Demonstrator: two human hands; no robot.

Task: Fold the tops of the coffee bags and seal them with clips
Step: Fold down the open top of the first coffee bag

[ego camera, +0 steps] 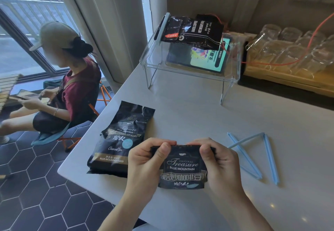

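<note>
Head view: white table (189, 107) fills the centre and right of the frame, dark hexagon floor tiles at lower left.
Held coffee bag: black coffee bag (182, 169) at lower centre, lettered "Treasure Blue Mountain", its top edge turned over at the upper end.
Left hand: left hand (144, 160) pinches the bag's top left corner, thumb on the front face, fingers curled over the folded edge.
Right hand: right hand (220, 162) pinches the top right corner the same way, thumb in front, fingers closed behind the fold.
Second bag: another black bag (119, 140) lies flat on the table just left of the held one, its top open and crumpled.
Clips: light blue clips (267, 156) lie loose on the table at right centre, crossed in a rough triangle, apart from both hands.
Clear stand: transparent acrylic stand (191, 64) at upper centre, with a third black bag (195, 31) lying on top, a long clip along its left end.
Glasses: upturned glass cups (289, 49) on a wooden tray at upper right.
Bystander: seated person (63, 86) at left of the frame, holding a phone.
</note>
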